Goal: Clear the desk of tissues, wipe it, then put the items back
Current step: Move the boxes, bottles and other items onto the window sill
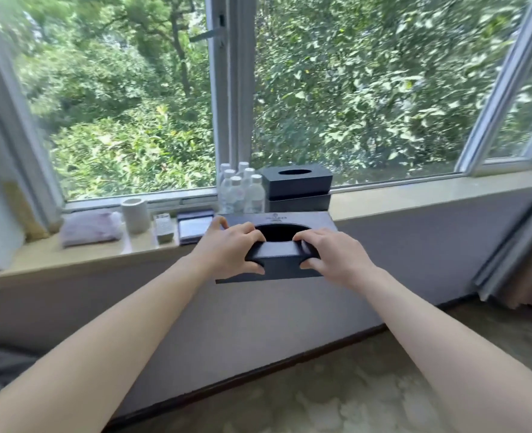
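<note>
**Fig. 1. Two-handed grip on a tissue box at the window sill**

From my remote view through the head camera, the dark tissue box [277, 254] sits at frame centre, held out from the front edge of the sill [414, 195]. Its far edge overlaps the sill's lip. I cannot tell whether it touches there. The oval opening faces up and towards me.

The left hand [227, 245] and the right hand [336, 254] take the near rim of that opening side by side. On each hand the fingers curl over the rim into the hole and the thumb presses the box's near wall from below. Each grip is therefore narrow and closed round the rim strip, which bows slightly between the two hands.

Behind, on the sill, a second tissue box [296, 181] stands on a flat dark box [296, 203]. Just left of it is a cluster of clear bottles [242, 189] with white caps. Further left lie a dark pad holder [194, 226], a remote [163, 228], a white cup [135, 214] and a pink bundle [91, 228].
</note>
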`<control>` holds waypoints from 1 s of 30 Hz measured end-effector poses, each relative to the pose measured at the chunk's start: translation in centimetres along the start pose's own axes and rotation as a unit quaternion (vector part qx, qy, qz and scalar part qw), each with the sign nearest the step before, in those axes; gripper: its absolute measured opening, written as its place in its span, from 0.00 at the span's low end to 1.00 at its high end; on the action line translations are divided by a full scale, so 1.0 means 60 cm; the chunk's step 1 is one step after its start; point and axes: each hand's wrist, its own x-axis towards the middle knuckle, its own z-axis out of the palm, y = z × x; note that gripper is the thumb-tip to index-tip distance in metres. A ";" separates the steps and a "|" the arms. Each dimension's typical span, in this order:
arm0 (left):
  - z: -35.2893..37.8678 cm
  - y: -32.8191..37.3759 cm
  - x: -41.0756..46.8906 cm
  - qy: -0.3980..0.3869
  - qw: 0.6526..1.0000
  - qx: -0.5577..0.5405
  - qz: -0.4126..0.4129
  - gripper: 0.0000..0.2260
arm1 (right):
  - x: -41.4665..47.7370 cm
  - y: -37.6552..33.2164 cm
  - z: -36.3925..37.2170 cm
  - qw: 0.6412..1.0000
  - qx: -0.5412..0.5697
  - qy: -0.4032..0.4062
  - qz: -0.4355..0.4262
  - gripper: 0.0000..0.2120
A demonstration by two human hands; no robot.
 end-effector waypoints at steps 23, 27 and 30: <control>-0.012 -0.118 0.565 0.021 0.999 0.016 -0.025 0.29 | 0.477 0.340 -0.041 0.999 -0.006 0.035 -0.018 0.24; 0.014 -0.147 0.629 -0.006 0.999 0.005 -0.050 0.28 | 0.555 0.374 -0.016 0.999 0.010 0.025 -0.035 0.24; 0.039 -0.155 0.664 -0.017 0.999 -0.009 -0.051 0.28 | 0.597 0.402 0.003 0.999 0.010 0.004 -0.042 0.23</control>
